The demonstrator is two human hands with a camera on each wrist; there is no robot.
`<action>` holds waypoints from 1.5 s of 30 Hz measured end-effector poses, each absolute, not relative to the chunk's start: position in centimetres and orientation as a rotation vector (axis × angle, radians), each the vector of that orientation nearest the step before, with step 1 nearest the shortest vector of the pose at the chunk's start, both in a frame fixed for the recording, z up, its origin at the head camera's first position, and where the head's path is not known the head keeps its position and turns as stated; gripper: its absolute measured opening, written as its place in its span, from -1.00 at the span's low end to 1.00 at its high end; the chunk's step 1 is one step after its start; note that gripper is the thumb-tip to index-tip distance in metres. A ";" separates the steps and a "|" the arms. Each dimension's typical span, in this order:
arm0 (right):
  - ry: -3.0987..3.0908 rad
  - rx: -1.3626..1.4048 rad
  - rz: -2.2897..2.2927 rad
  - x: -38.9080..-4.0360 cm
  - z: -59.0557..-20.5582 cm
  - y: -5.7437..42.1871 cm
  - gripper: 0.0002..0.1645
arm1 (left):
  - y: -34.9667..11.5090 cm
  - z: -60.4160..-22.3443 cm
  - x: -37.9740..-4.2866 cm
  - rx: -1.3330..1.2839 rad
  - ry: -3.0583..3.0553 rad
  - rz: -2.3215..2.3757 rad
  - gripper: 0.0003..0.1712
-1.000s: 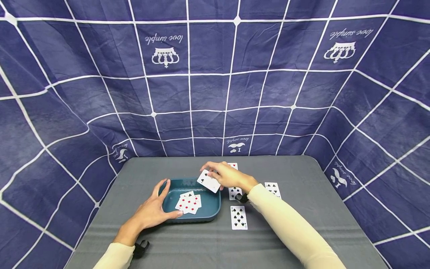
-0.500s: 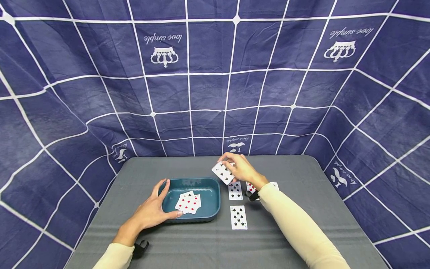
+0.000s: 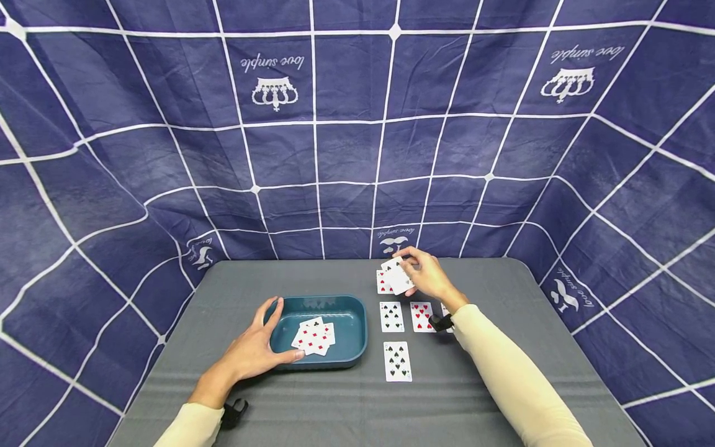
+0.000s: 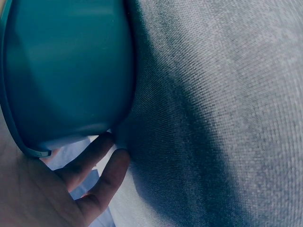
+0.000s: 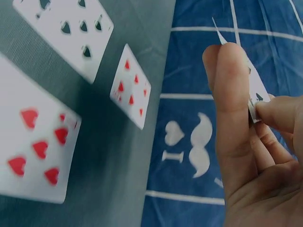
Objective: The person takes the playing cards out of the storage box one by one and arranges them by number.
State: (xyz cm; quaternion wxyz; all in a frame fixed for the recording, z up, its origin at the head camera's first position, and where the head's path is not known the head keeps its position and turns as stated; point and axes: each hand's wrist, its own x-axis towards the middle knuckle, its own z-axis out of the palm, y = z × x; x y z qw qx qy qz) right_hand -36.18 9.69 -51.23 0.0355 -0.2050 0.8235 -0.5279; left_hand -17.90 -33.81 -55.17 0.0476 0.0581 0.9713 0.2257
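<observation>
My left hand (image 3: 254,347) holds the left end of a teal tray (image 3: 352,357), thumb on the near rim and fingers at the back left corner. In the left wrist view the fingers lie against the tray's outer wall. Several overlapping playing cards (image 3: 313,338) lie face up inside the tray, red diamonds on top. My right hand (image 3: 427,276) pinches a spades playing card (image 3: 395,277) between thumb and fingers. The raised card partly covers a hearts card (image 3: 382,282) at the table's back; the right wrist view shows the pinched card nearly edge-on.
A spades card (image 3: 392,316) and a hearts card (image 3: 422,316) lie side by side right of the tray. Another card (image 3: 445,308) is mostly hidden by the right wrist. A further spades card (image 3: 397,361) lies nearer. A blue curtain (image 3: 346,155) rises behind the grey table (image 3: 313,410).
My right hand has carried the spades card from above the tray's right end rightward and back, over the hearts card. The left hand and tray have stayed in place.
</observation>
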 end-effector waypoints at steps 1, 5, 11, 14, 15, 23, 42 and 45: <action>2.514 -0.606 -1.637 -36.3 -51.4 10.1 -0.63 | -33.8 -55.2 -17.9 0.177 2.961 0.690 0.64; 2.465 -0.549 -1.688 -36.6 -51.9 11.5 -0.51 | -33.8 -55.2 -17.9 0.179 2.962 0.693 0.65; 2.448 -0.482 -1.703 -37.1 -52.7 13.3 -0.30 | -33.7 -55.2 -18.0 0.182 2.971 0.690 0.65; 2.461 -0.430 -1.687 -37.4 -53.1 13.9 -0.24 | -33.7 -55.2 -18.0 0.182 2.973 0.685 0.65; 2.473 -0.411 -1.677 -37.5 -53.3 14.1 -0.23 | -33.7 -55.2 -18.0 0.182 2.973 0.684 0.65; 2.676 -0.280 -1.504 -38.0 -54.2 14.7 -0.26 | -33.8 -55.1 -18.0 0.180 2.970 0.679 0.65; 2.901 -0.224 -1.049 -43.8 -62.4 16.4 -0.19 | -33.7 -55.2 -18.0 0.162 2.956 0.674 0.64; 2.922 -0.240 -1.030 -43.9 -62.4 16.3 -0.20 | -33.8 -55.2 -18.0 0.160 2.957 0.683 0.64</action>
